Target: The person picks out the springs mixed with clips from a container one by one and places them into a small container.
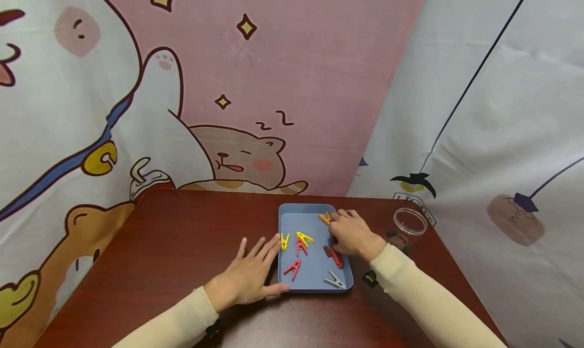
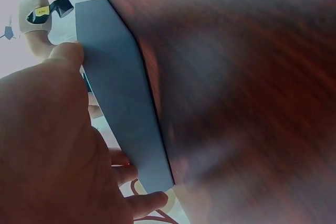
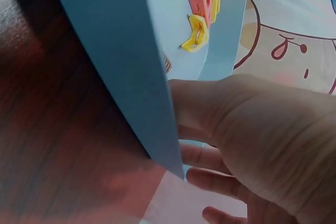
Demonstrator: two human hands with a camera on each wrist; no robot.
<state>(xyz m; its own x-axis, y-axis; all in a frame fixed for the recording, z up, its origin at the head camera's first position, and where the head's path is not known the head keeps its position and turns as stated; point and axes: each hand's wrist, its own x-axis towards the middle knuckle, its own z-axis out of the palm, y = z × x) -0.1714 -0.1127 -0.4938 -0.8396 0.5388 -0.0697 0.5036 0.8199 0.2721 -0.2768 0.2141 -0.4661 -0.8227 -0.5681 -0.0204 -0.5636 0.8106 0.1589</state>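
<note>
A blue-grey tray (image 1: 315, 282) holds several small plastic clothespins: a yellow clothespin (image 1: 285, 242) at its left wall, a red clothespin (image 1: 293, 270), a grey clothespin (image 1: 335, 280) at the near right and an orange clothespin (image 1: 324, 218) at the far right. With straight, spread fingers, my left hand (image 1: 248, 274) rests along the tray's left side, thumb at the near corner. My right hand (image 1: 353, 234) reaches over the right wall into the tray, beside the orange clothespin. Its thumb and index tips are hidden behind that wall in the right wrist view; I cannot tell whether they pinch anything.
A clear round jar (image 1: 409, 222) stands right of the tray, partly behind the right forearm, with dark bits showing in it. The dark red-brown table (image 1: 201, 226) meets a cartoon-printed cloth (image 1: 319, 84) at its back edge.
</note>
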